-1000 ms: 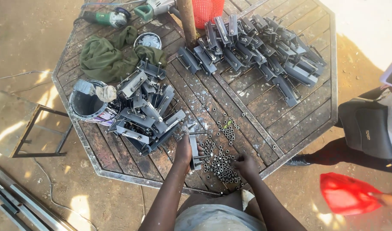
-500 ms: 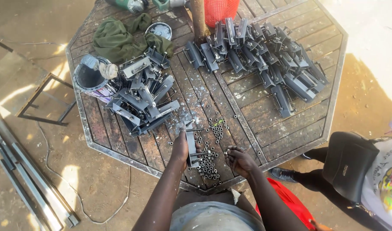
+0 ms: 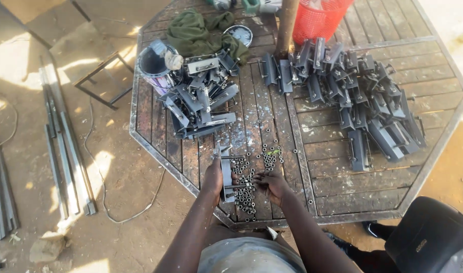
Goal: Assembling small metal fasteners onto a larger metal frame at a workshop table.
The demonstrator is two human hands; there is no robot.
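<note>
A grey metal bracket (image 3: 225, 174) is clamped upright in the left hand (image 3: 212, 178), steadied on the tabletop (image 3: 342, 177); the right hand (image 3: 274, 184), fingers pinched together, rests among loose nuts (image 3: 245, 194) kept within reach.

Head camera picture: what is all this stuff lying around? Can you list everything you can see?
table: one, octagonal, worn wood slats in a metal frame
metal brackets, right pile: many, grey, table's right half
metal brackets, left pile: many, grey, table's upper left
nuts: many, small, dark, scattered at the near edge
cloth: one, green, far edge
bucket: one, dark, left of the left pile
basket: one, red, far edge
metal bars: several, grey, on the ground to the left
bracket in hand: one, grey, near edge
left hand: holds that bracket
right hand: on the nuts
</note>
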